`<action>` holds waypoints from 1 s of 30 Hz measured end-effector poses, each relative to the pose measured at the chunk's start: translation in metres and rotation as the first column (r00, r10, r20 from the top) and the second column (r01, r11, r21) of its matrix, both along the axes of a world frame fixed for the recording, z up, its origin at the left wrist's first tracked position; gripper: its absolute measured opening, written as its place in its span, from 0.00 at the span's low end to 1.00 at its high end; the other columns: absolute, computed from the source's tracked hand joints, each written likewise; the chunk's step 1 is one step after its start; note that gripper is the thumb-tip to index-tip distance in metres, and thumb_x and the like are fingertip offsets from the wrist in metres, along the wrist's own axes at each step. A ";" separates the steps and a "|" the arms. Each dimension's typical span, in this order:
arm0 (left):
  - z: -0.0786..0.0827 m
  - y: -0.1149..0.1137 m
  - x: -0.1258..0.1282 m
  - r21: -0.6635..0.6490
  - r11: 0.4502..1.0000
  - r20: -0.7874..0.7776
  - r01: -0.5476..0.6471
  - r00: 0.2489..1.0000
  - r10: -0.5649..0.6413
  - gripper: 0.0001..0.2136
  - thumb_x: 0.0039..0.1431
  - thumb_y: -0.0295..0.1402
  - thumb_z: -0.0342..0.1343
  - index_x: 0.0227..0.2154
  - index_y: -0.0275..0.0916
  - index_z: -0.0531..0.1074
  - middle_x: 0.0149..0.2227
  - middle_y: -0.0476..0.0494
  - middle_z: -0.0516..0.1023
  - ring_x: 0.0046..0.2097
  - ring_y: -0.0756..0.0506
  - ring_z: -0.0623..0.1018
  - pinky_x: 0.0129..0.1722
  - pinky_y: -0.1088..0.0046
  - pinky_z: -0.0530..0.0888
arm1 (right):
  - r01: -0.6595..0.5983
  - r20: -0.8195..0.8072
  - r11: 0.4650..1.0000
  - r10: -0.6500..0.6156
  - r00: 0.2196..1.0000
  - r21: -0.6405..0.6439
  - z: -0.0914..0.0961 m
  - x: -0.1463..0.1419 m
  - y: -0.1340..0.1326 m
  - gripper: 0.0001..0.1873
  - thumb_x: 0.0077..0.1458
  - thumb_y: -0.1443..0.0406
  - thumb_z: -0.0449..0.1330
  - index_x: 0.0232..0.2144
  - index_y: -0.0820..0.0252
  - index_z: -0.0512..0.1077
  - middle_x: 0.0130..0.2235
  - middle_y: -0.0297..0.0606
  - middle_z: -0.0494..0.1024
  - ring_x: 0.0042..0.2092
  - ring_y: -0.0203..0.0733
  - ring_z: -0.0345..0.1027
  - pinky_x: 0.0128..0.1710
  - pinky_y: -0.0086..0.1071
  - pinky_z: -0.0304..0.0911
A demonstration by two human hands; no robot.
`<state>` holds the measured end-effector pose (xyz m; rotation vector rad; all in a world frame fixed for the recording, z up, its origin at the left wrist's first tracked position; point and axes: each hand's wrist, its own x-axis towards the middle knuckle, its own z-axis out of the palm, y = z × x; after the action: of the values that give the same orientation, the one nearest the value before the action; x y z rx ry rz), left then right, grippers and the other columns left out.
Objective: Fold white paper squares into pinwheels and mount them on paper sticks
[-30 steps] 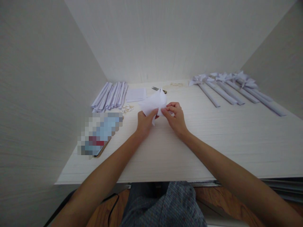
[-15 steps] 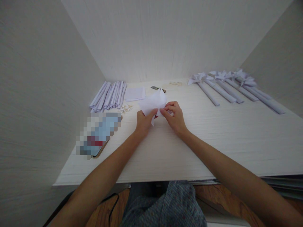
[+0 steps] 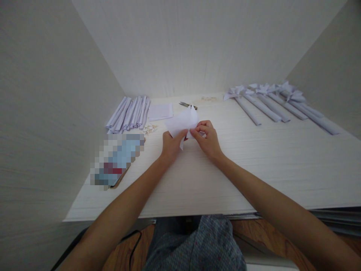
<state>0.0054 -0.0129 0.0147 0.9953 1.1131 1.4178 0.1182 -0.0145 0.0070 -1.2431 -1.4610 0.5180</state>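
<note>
I see both hands meeting over the middle of the table (image 3: 254,169). The left hand (image 3: 170,145) pinches the near left edge of a folded white paper piece (image 3: 182,122), thumb on top. The right hand (image 3: 208,142) has its fingers (image 3: 197,132) closed on the near right edge, so the 2 hands grasp the same piece, their pinch points just beside each other.

The paper fans out beyond the fingertips and a little to their left, lifted off the table, with its pointed tip on the far side. Its broader part sits on the left hand's side.

Just beyond that tip lie scissors (image 3: 187,105). Off to the left of the fingers is a bundle of folded strips (image 3: 129,113). Well apart to the right is a row of rolled paper sticks (image 3: 265,107).
</note>
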 end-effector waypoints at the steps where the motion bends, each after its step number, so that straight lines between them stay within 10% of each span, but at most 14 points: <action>1: 0.000 0.000 0.000 -0.001 1.000 0.002 -0.002 1.000 0.002 0.09 0.36 0.32 0.60 0.21 0.32 0.71 0.25 0.44 0.76 0.28 0.49 0.73 0.30 0.71 0.72 | 0.000 -0.002 1.000 0.000 1.000 0.000 0.000 0.000 0.000 0.10 0.45 0.65 0.58 0.16 0.59 0.65 0.32 0.37 0.65 0.37 0.40 0.61 0.39 0.38 0.57; 30: -0.002 0.004 0.001 0.005 1.000 -0.012 -0.023 1.000 0.023 0.07 0.34 0.29 0.60 0.20 0.32 0.71 0.22 0.46 0.74 0.27 0.49 0.73 0.30 0.71 0.72 | 0.011 0.138 0.997 -0.021 0.990 0.074 0.001 -0.001 -0.001 0.09 0.46 0.67 0.56 0.17 0.59 0.63 0.31 0.37 0.63 0.37 0.40 0.60 0.37 0.37 0.58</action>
<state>0.0062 -0.0092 0.0127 0.9988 1.1333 1.4354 0.1170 -0.0158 0.0078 -1.2521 -1.5718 0.3699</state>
